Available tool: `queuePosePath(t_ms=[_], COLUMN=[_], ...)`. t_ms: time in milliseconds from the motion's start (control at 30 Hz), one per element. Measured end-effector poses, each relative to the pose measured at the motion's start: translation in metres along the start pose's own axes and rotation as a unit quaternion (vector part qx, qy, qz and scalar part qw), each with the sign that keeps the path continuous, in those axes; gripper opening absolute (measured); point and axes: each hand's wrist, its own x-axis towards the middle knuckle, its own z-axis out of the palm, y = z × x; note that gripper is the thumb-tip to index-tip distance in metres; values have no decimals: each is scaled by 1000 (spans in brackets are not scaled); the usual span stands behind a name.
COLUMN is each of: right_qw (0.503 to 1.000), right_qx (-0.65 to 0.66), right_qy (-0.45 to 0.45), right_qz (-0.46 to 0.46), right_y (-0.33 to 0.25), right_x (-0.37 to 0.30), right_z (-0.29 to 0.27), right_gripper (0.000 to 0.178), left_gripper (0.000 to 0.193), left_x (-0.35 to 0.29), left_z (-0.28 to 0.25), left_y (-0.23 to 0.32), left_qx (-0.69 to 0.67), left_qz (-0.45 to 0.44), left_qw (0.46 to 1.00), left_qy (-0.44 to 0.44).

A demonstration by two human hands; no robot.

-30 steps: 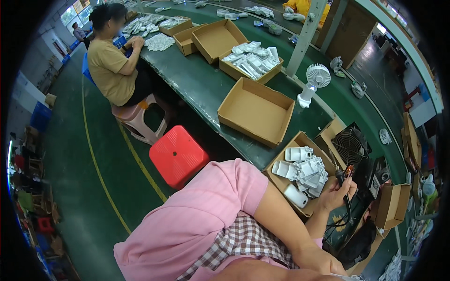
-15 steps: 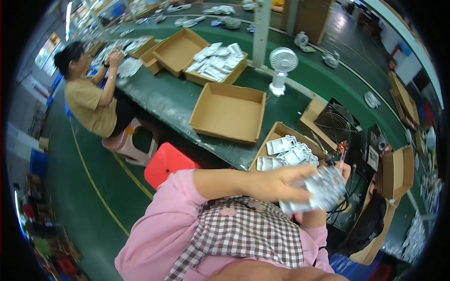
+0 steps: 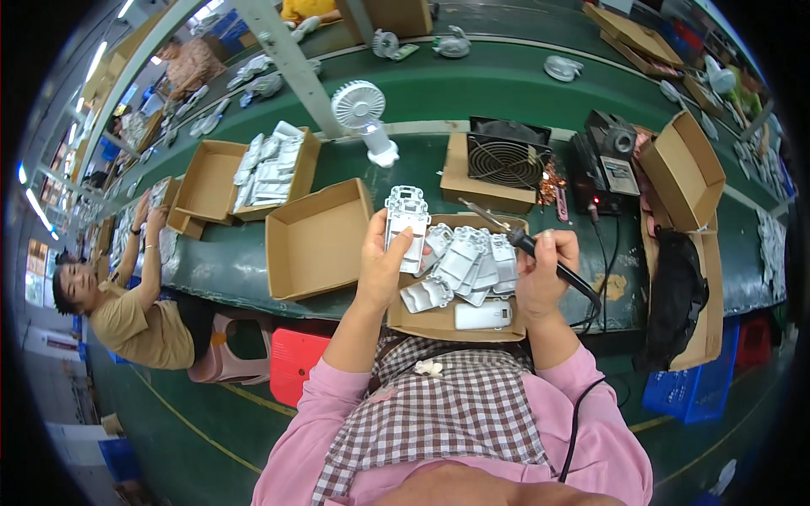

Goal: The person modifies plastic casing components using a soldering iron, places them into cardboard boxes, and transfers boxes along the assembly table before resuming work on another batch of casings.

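My left hand (image 3: pixel 381 260) is closed around a few white plastic housings (image 3: pixel 408 209), stacked together, with the thumb on the front one. They are held up over the left edge of a shallow cardboard box (image 3: pixel 422 324). Inside that box lies a loose pile of similar white housings (image 3: pixel 472 261). In my right hand (image 3: pixel 547 274) is a soldering iron (image 3: pixel 523 243) with a black handle, gripped between thumb and fingers. Its metal tip points up and left above the box's far edge, apart from the held housings. A black cord runs from the handle toward the right.
A bare cardboard box (image 3: pixel 319 240) stands to the left, with a filled box of white parts (image 3: pixel 268 173) beyond it. A small white fan (image 3: pixel 361 114), a black fan unit (image 3: pixel 506 160) and a soldering station (image 3: pixel 609 156) line the back. A co-worker (image 3: pixel 139 316) sits at left.
The view has swung to the right. My left hand, earlier blurred across my body with the housings, has moved left and now holds them upright. My right hand with the iron has come into full view.
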Motion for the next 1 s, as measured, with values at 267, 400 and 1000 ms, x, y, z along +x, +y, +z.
queuePosePath(t_ms=[267, 400, 1000], right_qw=[995, 990, 969], right_qx=[-6, -66, -175], right_qy=[-95, -128, -172], right_qz=[14, 3, -21], right_y=[-3, -1, 0], right_x=[-10, -7, -4], right_z=[-3, -4, 4], right_gripper=[12, 14, 13], left_gripper=[28, 24, 25], left_x=[4, 4, 3], left_z=[14, 15, 12], left_y=[-8, -9, -8], left_qx=[46, 52, 76], left_qz=[-2, -8, 8], left_qw=[999, 999, 997], left_qy=[11, 14, 33])
